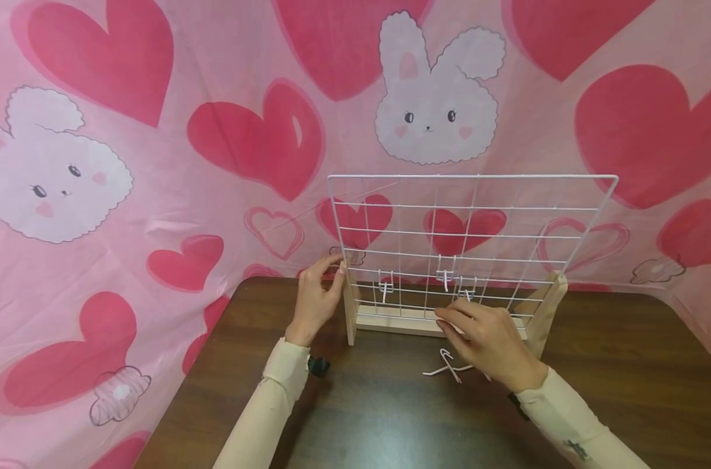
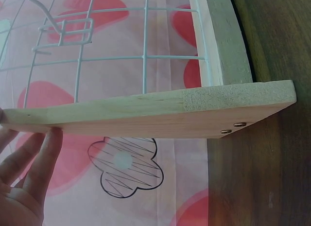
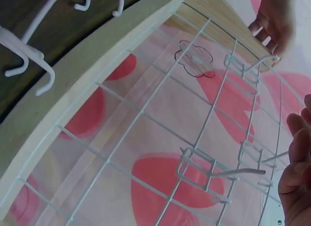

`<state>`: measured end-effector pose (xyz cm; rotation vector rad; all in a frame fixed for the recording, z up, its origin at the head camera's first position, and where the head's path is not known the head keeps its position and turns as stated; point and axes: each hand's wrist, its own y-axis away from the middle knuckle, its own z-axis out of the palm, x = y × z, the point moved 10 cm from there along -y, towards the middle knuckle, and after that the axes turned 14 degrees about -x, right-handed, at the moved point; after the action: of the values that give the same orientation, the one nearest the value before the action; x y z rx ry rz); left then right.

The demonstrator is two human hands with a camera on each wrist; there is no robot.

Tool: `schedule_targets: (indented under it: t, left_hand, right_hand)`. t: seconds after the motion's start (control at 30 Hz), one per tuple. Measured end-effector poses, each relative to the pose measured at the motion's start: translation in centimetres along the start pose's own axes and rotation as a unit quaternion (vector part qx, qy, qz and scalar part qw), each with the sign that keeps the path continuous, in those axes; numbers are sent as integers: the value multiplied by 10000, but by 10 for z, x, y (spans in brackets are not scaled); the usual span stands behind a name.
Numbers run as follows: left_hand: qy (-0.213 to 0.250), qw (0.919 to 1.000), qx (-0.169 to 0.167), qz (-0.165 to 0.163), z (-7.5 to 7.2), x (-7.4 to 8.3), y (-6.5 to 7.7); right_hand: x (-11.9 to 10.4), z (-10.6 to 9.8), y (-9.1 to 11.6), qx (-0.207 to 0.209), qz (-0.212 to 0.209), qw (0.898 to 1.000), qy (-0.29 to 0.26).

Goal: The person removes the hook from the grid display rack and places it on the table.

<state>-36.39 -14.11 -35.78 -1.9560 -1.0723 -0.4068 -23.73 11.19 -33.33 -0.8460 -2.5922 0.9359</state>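
Observation:
A white wire grid panel (image 1: 473,208) stands upright in a pale wooden stand (image 1: 399,320). My left hand (image 1: 317,293) holds the top of the stand's left side piece (image 2: 121,114), its fingers against the outer face. Three white wire hooks hang on the grid: a left hook (image 1: 385,287), a middle hook (image 1: 445,276) and a right hook (image 3: 209,172). In front of the grid, just below the right hook, my right hand (image 1: 487,335) has loosely bent fingers with nothing visible between them. Loose white hooks (image 1: 449,369) lie on the table by that hand, which partly hides them.
The brown wooden table (image 1: 379,417) has its back edge close to a pink cloth (image 1: 244,39) printed with hearts and rabbits. On the grid's right, the other wooden side piece (image 1: 549,312) leans back slightly. Screw heads (image 2: 239,124) show on the left side piece.

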Motion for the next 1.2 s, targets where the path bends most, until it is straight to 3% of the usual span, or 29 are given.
schedule_targets:
  t: [0.73,1.2]
  left_hand:
    - [33,10000,28,73,0,0,0]
    - [34,10000,38,54,0,1,0]
  right_hand:
    - [17,-21,-1,331,260,9991,71]
    - [20,-31,-5,635,190,9978,77]
